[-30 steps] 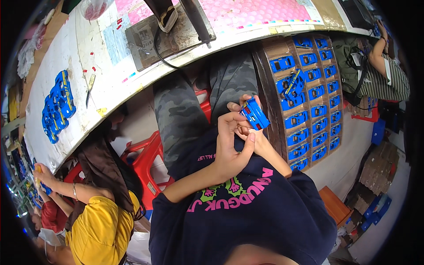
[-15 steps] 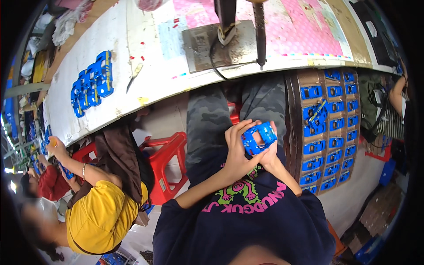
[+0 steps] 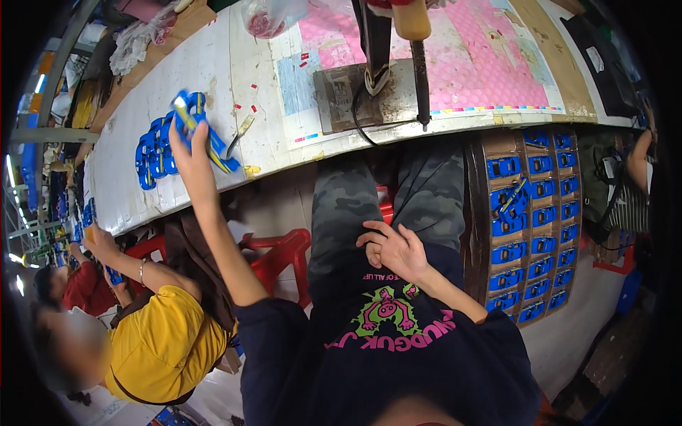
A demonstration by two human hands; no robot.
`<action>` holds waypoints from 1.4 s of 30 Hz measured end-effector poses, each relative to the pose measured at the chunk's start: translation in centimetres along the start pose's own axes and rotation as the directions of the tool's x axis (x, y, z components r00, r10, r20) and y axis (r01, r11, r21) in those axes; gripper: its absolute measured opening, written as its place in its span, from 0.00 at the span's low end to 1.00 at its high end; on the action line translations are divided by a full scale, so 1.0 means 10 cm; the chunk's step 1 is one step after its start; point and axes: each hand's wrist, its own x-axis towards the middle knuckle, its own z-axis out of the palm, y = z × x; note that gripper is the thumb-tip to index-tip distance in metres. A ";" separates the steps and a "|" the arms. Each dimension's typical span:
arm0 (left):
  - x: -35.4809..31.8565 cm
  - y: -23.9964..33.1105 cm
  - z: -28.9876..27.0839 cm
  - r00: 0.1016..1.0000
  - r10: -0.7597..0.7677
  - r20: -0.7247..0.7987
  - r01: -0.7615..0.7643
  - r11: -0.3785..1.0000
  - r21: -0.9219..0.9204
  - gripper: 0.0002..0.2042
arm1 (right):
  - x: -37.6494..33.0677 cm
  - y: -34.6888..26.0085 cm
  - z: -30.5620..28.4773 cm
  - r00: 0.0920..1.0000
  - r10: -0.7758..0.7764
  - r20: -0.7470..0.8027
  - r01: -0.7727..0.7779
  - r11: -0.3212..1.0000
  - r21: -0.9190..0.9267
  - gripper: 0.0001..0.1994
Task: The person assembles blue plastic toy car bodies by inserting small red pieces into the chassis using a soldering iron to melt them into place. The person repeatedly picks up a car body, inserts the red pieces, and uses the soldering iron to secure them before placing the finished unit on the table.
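Note:
My left hand (image 3: 190, 153) is stretched out over the left part of the white table. Its fingers close on a blue toy car body (image 3: 217, 150) with a yellow stripe, smeared by motion. Just beside it, several similar blue toy car bodies (image 3: 150, 153) stand close together in a row on the table. My right hand (image 3: 398, 250) hovers over my lap with its palm turned up. Its fingers are apart and loosely bent, with nothing in them.
A press-like tool (image 3: 420, 78) stands over a metal plate (image 3: 330, 99) at the table edge. A knife-like tool (image 3: 240, 136) and red scraps (image 3: 253, 108) lie nearby. At right, a cardboard tray (image 3: 481, 213) holds many blue car bodies. A co-worker in yellow (image 3: 167, 341) sits left.
My hands have parted from the blue car body they held together over my lap. The left has reached out to the row on the table; the right stays over my lap, now empty.

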 end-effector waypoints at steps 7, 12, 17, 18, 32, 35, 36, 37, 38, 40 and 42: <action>0.49 -0.42 0.08 0.948 0.169 0.269 -0.293 0.793 0.534 0.27 | -0.02 -0.01 -0.02 1.000 -0.012 0.001 0.012 0.999 -0.047 0.27; 0.55 -0.56 0.05 0.933 0.258 0.252 -0.360 0.690 0.628 0.27 | -0.01 -0.03 -0.07 1.000 -0.019 -0.013 0.017 0.996 -0.093 0.26; 0.71 -0.76 -0.19 0.936 0.289 0.203 -0.340 0.586 0.736 0.26 | -0.02 -0.01 -0.09 1.000 0.009 -0.029 -0.012 0.995 -0.101 0.24; 0.74 -0.81 -0.23 0.932 0.309 0.191 -0.340 0.557 0.758 0.26 | -0.02 0.00 -0.09 1.000 0.017 -0.026 -0.020 0.994 -0.106 0.24; 0.45 -0.29 0.42 0.758 0.550 0.351 -0.643 0.537 0.546 0.05 | 0.05 0.05 -0.08 0.998 0.055 -0.025 -0.059 0.969 -0.238 0.21; 0.51 -0.33 0.49 0.758 0.538 0.369 -0.642 0.518 0.564 0.06 | 0.03 0.04 -0.06 0.999 0.041 -0.029 -0.047 0.969 -0.244 0.20; 0.52 -0.35 0.51 0.772 0.505 0.386 -0.630 0.527 0.571 0.06 | 0.02 0.04 -0.07 0.999 0.040 -0.030 -0.046 0.970 -0.238 0.20; 0.53 -0.36 0.52 0.785 0.472 0.402 -0.617 0.534 0.578 0.06 | 0.02 0.04 -0.07 0.999 0.039 -0.031 -0.045 0.971 -0.233 0.19; 0.53 -0.37 0.53 0.793 0.476 0.379 -0.605 0.552 0.573 0.05 | 0.01 0.03 -0.07 0.999 0.038 -0.031 -0.045 0.973 -0.227 0.19; 0.49 -0.38 0.52 0.808 0.481 0.340 -0.584 0.582 0.565 0.04 | 0.01 0.05 -0.09 0.999 0.041 -0.029 -0.046 0.973 -0.227 0.18; 0.44 -0.37 0.50 0.858 0.428 0.285 -0.514 0.740 0.434 0.04 | 0.02 0.06 -0.10 0.999 0.044 -0.022 -0.048 0.970 -0.240 0.17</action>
